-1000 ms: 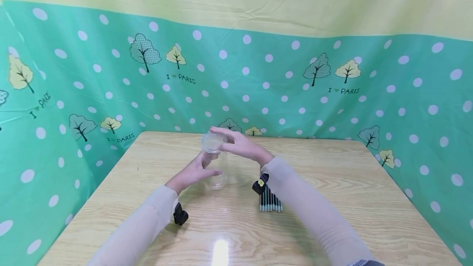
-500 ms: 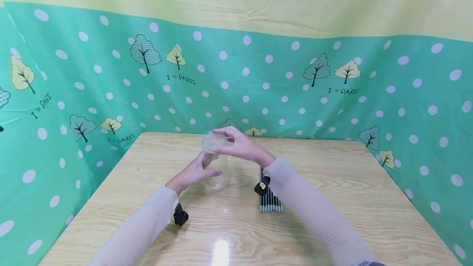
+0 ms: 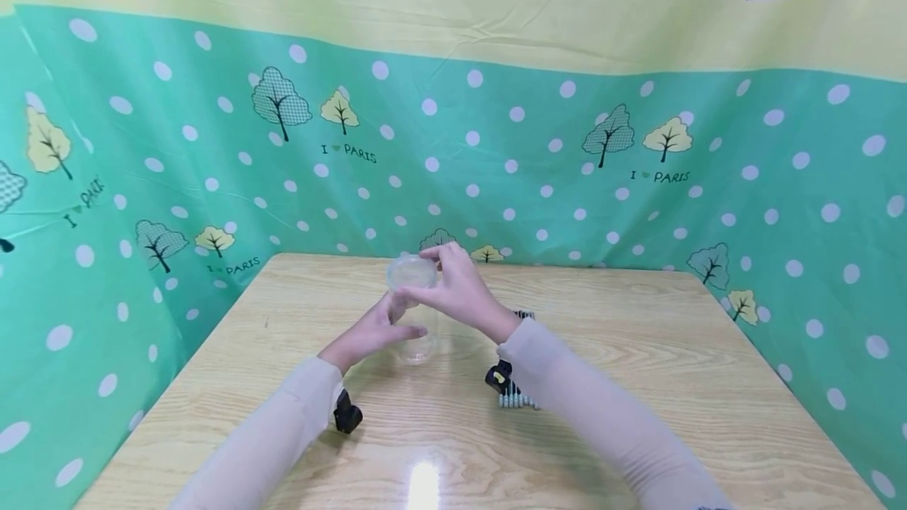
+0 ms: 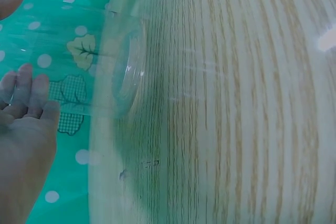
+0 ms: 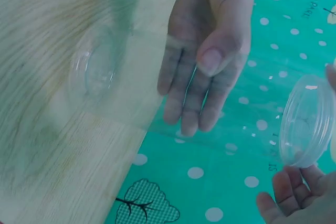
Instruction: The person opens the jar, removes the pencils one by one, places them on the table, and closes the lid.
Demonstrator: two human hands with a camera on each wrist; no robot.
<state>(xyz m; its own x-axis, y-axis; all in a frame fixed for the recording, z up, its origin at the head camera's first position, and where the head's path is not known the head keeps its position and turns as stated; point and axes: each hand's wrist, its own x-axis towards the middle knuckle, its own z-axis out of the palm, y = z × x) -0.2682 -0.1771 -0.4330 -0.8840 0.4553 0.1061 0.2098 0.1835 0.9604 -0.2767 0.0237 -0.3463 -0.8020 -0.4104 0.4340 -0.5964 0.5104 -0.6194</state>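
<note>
A clear plastic cup (image 3: 416, 337) stands on the wooden table (image 3: 638, 337), its base (image 5: 97, 69) on the wood. My left hand (image 3: 372, 329) holds the cup's side, thumb (image 5: 218, 51) in front and fingers behind the clear wall (image 4: 105, 61). My right hand (image 3: 457, 290) pinches a round clear lid (image 3: 412, 273) by its edge just above the cup's mouth; the lid (image 5: 304, 121) is tilted and apart from the cup. Right fingertips (image 5: 294, 198) grip its lower rim.
A row of green pencils (image 3: 520, 400) lies on the table under my right forearm, their far ends (image 3: 524, 315) showing beyond the sleeve. Green dotted cloth walls (image 3: 638, 179) enclose the table at the back and both sides.
My right hand went from lying flat over the lid to curling round it and tilting it. The right forearm shifted, uncovering the pencils' far ends. The left hand and cup stayed put.
</note>
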